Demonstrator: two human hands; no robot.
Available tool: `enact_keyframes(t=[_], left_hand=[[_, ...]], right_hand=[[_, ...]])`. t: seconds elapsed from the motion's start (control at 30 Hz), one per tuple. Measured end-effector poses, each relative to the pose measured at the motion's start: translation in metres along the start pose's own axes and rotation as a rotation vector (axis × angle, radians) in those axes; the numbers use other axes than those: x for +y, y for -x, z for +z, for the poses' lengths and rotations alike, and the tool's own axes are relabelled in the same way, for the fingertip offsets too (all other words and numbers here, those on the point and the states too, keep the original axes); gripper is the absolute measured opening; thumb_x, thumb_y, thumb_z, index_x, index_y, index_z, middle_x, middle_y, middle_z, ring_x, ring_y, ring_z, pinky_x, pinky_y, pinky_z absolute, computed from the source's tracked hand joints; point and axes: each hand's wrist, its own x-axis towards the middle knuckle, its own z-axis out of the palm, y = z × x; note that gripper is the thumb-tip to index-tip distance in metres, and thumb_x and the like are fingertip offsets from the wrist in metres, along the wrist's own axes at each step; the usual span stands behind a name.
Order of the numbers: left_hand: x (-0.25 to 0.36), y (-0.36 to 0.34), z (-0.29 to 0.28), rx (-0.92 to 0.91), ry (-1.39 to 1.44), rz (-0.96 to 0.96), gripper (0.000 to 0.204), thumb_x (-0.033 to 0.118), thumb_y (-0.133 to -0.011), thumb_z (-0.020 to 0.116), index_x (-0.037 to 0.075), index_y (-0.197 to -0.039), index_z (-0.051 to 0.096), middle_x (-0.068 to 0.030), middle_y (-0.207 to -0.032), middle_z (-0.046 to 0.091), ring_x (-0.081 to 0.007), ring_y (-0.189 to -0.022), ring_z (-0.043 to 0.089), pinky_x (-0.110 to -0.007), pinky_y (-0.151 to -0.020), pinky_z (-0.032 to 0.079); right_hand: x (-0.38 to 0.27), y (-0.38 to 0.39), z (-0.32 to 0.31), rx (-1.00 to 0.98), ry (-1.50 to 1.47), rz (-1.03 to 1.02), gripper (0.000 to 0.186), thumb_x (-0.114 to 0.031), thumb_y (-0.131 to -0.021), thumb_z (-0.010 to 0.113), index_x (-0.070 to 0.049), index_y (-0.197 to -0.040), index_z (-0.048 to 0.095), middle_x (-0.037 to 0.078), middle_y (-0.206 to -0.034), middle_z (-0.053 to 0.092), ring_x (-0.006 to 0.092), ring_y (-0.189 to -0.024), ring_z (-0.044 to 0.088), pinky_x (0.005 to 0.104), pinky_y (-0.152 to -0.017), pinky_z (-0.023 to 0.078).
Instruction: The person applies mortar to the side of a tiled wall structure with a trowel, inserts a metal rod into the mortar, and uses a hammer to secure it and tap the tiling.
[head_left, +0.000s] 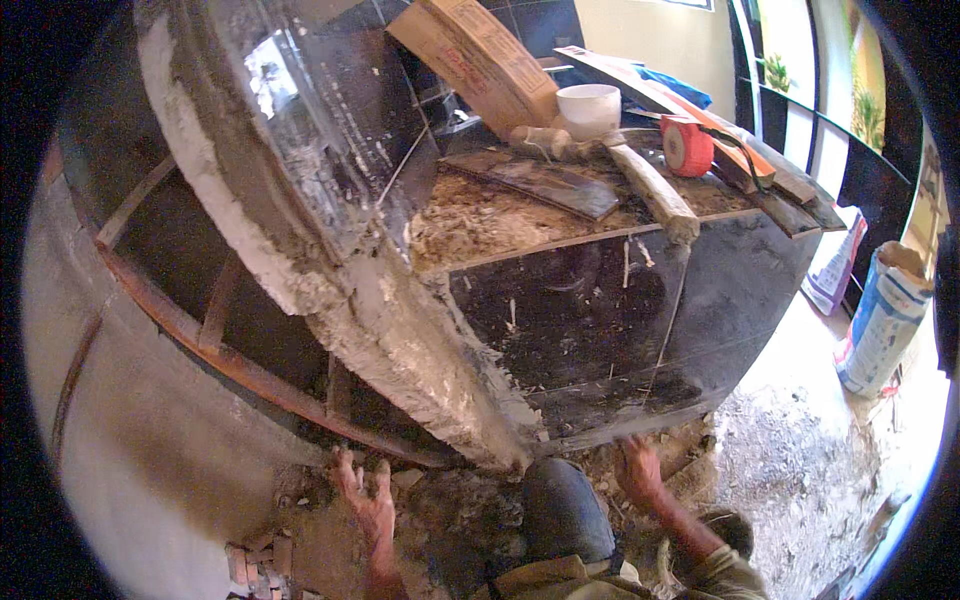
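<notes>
Black tiled panel: 12 o'clock from knee. Right hand at its lower edge; grip unclear. Left hand at 9 o'clock, spread, unloaded, near rusty rail. Advise light, even contact along panel edge.

shirt — dull khaki | right sleeve: khaki, loose | trouser leg — grey-blue

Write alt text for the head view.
A person's right hand is at the lower edge of a black tiled block, the left hand near a rusty frame. A white bowl, mallet and red reel lie on top.
</notes>
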Motion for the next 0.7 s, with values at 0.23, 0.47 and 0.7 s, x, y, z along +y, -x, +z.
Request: enact_keyframes(t=[0.23, 0.47, 0.7], left_hand=[[0.046, -0.008, 0.009, 0.036, 0.327, 0.23, 0.065, 0.012, -0.083, 0.069, 0.006, -0.139, 0.037, -0.0161, -0.149, 0.024, -0.0326, -0.136, 0.029, -0.046, -0.107, 0.032], [0.15, -0.043, -0.032, 0.267, 0.203, 0.624, 0.076, 0.013, -0.078, 0.074, -0.002, -0.139, 0.033, -0.0208, -0.149, 0.022, -0.0365, -0.138, 0.024, -0.047, -0.108, 0.031], [0.258, -0.084, -0.066, 0.501, 0.014, 0.967, 0.081, 0.023, -0.076, 0.078, -0.002, -0.139, 0.034, -0.0237, -0.147, 0.025, -0.0369, -0.137, 0.025, -0.05, -0.109, 0.027]], right_hand=[[-0.202, -0.219, -0.183, 0.454, -0.072, -0.734, 0.044, -0.001, -0.076, 0.058, -0.007, -0.119, 0.052, 0.013, -0.092, 0.05, 0.032, -0.068, 0.058, 0.0413, -0.054, 0.051], [-0.23, -0.321, -0.191, 0.282, 0.336, -0.542, 0.015, -0.007, -0.075, 0.058, -0.002, -0.088, 0.062, 0.017, -0.091, 0.055, 0.0357, -0.076, 0.062, 0.0472, -0.064, 0.051], [-0.229, -0.341, -0.194, 0.225, 0.279, -0.57, 0.007, -0.011, -0.071, 0.06, -0.004, -0.072, 0.061, 0.015, -0.078, 0.064, 0.0346, -0.081, 0.065, 0.0475, -0.067, 0.053]])
